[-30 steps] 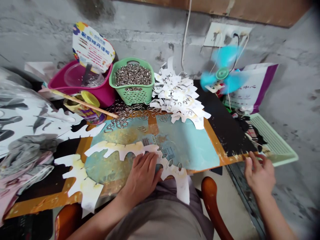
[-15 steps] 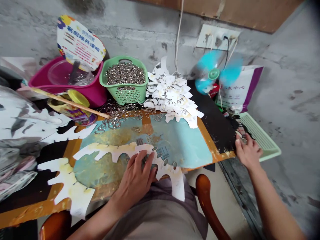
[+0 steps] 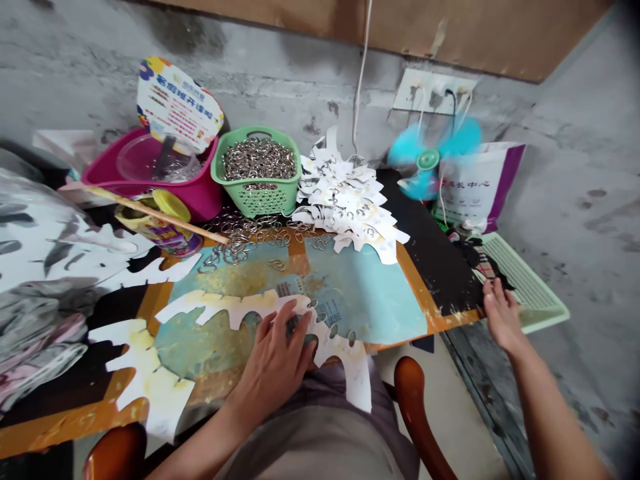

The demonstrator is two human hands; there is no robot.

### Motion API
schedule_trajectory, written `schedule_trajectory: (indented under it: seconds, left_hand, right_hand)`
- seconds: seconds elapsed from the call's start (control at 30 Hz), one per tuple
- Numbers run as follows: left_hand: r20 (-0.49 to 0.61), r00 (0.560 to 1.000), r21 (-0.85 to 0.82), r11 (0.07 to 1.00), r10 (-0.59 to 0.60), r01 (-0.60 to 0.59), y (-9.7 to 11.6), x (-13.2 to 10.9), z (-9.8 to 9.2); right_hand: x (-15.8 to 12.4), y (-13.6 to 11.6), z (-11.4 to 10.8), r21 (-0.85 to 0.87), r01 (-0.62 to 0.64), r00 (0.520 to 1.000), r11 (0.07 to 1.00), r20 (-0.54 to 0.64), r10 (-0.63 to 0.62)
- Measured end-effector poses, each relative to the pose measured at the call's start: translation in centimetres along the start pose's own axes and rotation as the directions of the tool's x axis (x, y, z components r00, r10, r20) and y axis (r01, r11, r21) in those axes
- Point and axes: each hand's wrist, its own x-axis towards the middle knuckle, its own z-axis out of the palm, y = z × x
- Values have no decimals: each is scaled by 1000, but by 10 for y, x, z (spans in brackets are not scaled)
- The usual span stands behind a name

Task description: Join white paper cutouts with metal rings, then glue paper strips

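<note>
My left hand [image 3: 277,350] lies with spread fingers on a white, scallop-edged paper strip [image 3: 223,307] at the table's front edge. Several metal rings [image 3: 334,330] sit along the upper edge of the strip's right part, just past my fingertips. A second cut paper piece [image 3: 150,363], with yellowish stains and small slits, rests to the left. Over at the table's right corner, my right hand [image 3: 503,317] has its fingers stretched out beside dark scraps [image 3: 500,270] at the light green tray [image 3: 543,283]. I make out nothing held in it.
A green basket [image 3: 263,198] full of metal rings stands at the back, with loose rings [image 3: 240,240] before it. Beside it are a magenta bin [image 3: 207,193], a tin with a wooden stick [image 3: 175,237], a pile of ringed paper pieces [image 3: 350,200] and a spinning fan [image 3: 427,159].
The whole view has shifted slightly downward. My right hand's fingers have straightened from a bent grasp near a small pale thing. My left hand stays on the paper strip.
</note>
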Motion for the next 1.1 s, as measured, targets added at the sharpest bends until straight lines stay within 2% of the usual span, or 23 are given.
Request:
schedule_trajectory:
  seconds: [0.07,0.17,0.23,0.33,0.4,0.47,0.57,0.63,0.7,0.8,0.87,1.1]
  left_hand:
    - [12,1000,-12,1000,-10,11,0,0,0]
    - [24,1000,-19,1000,-16,17,0,0,0]
    - [23,1000,-18,1000,-13,14,-1,0,0]
    - [26,1000,-21,1000,-10,10,-1,-1,0]
    - [33,999,-30,999,-12,13,-2,-2,0]
    - [35,999,-40,999,-12,14,-2,-3,1]
    - [37,999,-44,999,-12,13,-3,-4,2]
    - [39,999,-46,999,-15,17,-3,-4,3]
    - [39,999,-48,999,-16,18,-3,-3,4]
    - [38,999,-51,999,-14,16,-2,-2,3]
    - [37,999,-53,998,-14,16,-2,-2,3]
    - [22,1000,-48,999,-17,18,-2,-2,1]
  right_hand:
    - [-19,3,0,33,19,999,999,-44,-18]
    - [-44,-1,-3,51,56,977,997,-209,-44]
    - [-53,-8,-4,52,36,947,998,-321,-18]
    - [-54,-21,-3,177,-136,859,975,-468,205]
    - [-50,-29,-1,309,-219,786,926,-506,355]
    - [-45,-35,0,415,-220,745,883,-512,426]
    - [-40,-38,1,508,-191,725,840,-504,470]
    - [-41,-35,2,498,-192,731,846,-502,462]
    - [-43,-30,4,409,-174,756,896,-528,387]
    - [-47,-30,6,149,-120,817,982,-547,182]
    - [-51,-38,6,0,-123,846,992,-523,105]
    - [-53,-86,-12,-223,-186,910,957,-407,82]
